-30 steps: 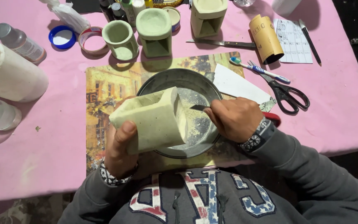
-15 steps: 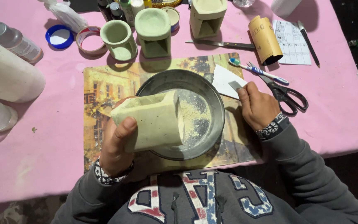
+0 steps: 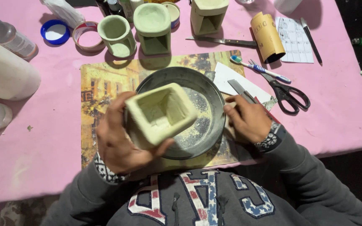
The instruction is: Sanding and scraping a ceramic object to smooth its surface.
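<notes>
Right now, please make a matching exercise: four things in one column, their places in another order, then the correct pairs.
1. square clay pot
2. scissors
3. blue lid
4. metal pan

a. on the picture mat
b. far left of the pink cloth
c. in the left hand
d. right of the white paper

Pairs: 1-c, 2-d, 3-b, 4-a

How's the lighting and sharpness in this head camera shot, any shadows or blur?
Head view: even, soft light; short shadows under the round green clay cup on the pink tablecloth; square pale-green clay pot sharp; dark corner at right; no blur or glare.
</notes>
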